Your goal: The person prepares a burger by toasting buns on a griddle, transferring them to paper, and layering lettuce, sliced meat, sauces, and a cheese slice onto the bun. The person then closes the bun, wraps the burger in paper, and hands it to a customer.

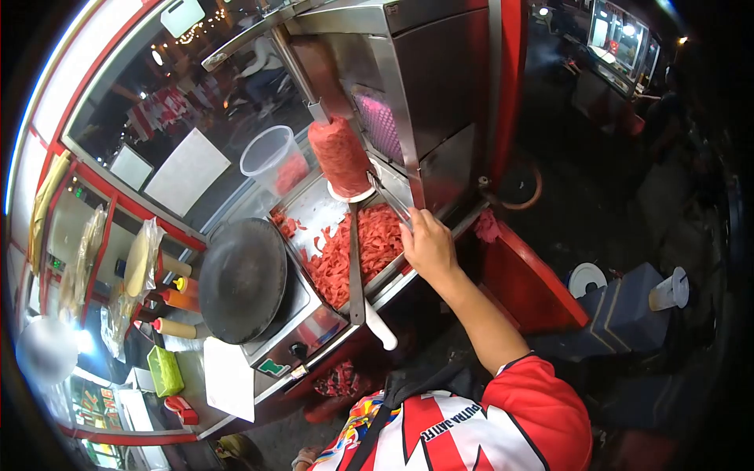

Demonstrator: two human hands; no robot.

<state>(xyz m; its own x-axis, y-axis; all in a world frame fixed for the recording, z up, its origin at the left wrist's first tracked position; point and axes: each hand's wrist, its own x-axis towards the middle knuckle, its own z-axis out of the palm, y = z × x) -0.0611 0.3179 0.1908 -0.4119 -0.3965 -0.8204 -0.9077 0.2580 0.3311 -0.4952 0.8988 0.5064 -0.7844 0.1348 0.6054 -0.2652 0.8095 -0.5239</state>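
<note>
My right hand (430, 245) is closed around metal tongs (393, 200), whose tips reach the lower side of a red meat cone (339, 155). The cone stands upright on a spit beside the glowing grill (380, 125). Below it, a metal tray (308, 209) holds a heap of sliced red meat (334, 263). Across the tray lies a long knife (356, 267), its white handle sticking out over the front edge. My left hand (307, 454) hangs low at the bottom edge, mostly hidden beside the shirt, and its fingers cannot be made out.
Left of the tray sits a round black griddle (243, 281). Behind it stands a clear plastic tub (273, 161) with some meat inside. Sauce bottles (181, 300), a green basket (164, 370) and a white sheet (229, 380) are at the left. A blue box (628, 310) stands at the right.
</note>
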